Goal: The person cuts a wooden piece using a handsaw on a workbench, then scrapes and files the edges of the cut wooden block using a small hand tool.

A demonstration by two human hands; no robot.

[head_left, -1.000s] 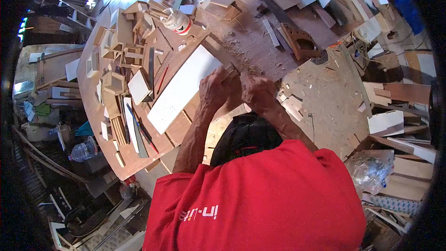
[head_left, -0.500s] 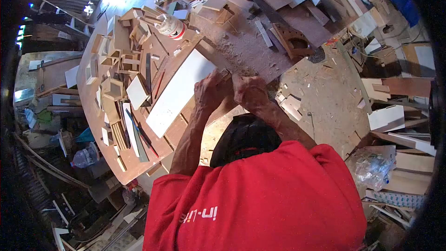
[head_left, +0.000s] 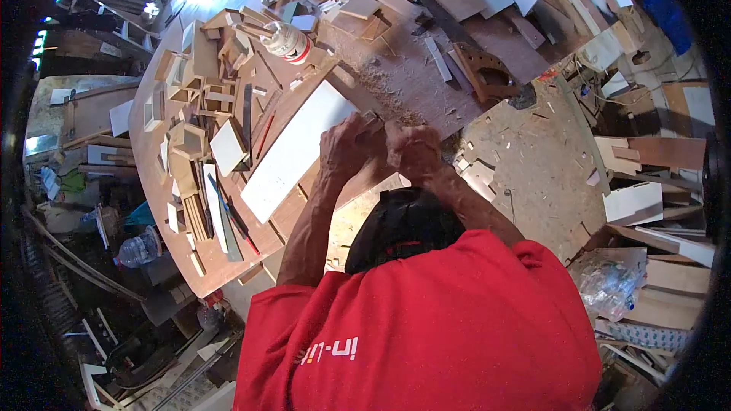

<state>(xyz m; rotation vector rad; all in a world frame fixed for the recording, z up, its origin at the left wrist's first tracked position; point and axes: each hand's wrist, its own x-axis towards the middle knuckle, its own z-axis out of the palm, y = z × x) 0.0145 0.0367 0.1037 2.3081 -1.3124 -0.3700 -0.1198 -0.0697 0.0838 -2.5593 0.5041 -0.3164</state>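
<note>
My left hand (head_left: 344,139) is closed over the right end of a long white board (head_left: 295,154) on the workbench (head_left: 221,283). My right hand (head_left: 413,148) is closed too, a short gap away from the left one. A small pale piece (head_left: 371,116) shows at the fingertips of my left hand; its kind cannot be made out. Whatever my right fingers hold is hidden. Wood shavings (head_left: 388,91) lie just beyond both hands. Below the hands are a black cap (head_left: 406,230) and a red shirt (head_left: 426,327).
A glue-like bottle with a red label (head_left: 288,43) stands on the bench among small wooden box pieces (head_left: 186,141). A handsaw with a wooden handle (head_left: 487,74) lies to the right. A red pencil (head_left: 266,135) lies left of the board. Offcuts (head_left: 636,202) are stacked at right.
The view has shifted slightly, with the bench appearing a little lower and to the right. Both hands stay closed in nearly the same place.
</note>
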